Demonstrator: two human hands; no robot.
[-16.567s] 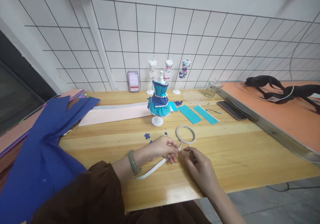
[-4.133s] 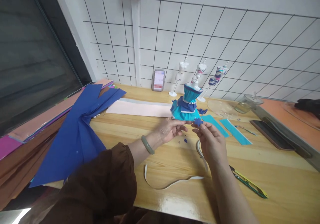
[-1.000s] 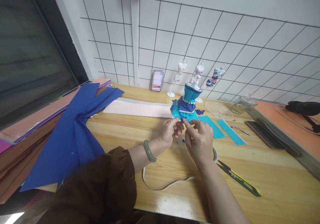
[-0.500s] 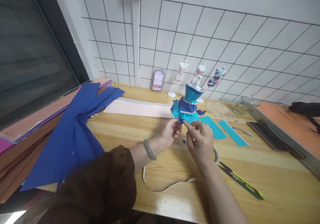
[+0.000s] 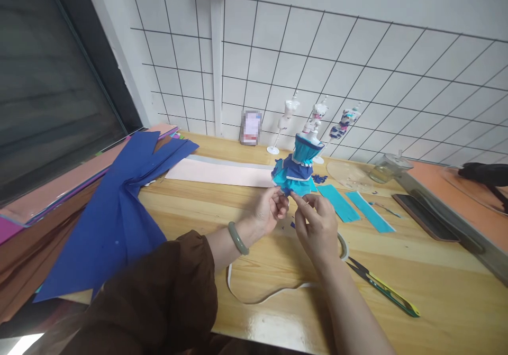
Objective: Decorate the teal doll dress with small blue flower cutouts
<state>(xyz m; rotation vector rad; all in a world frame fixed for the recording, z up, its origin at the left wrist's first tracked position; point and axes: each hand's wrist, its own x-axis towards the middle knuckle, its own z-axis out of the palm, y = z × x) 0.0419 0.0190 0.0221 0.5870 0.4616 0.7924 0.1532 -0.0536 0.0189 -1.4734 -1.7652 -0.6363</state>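
The little dress is on a small white dress form that stands on the bench, in front of both hands. The left hand has its fingers curled in, and its thumb and finger pinch the bottom edge of the blue skirt, maybe so the soft cloth does not slip away. The right hand is partly closed, and its pointing finger reaches to a small dark blue piece at that edge, maybe to press it flat. I cannot tell if the right thumb grips anything. The yellow and green snips lie beside the right arm, where they seem easy to grab. The tape roll is partly hidden behind that arm. A thin white strip curls on the wood near the front. Two bright blue strips lie flat to the right of the dress, spread out so each one shows. A phone leans up by the wall, with its screen facing out, likely so it can be seen.
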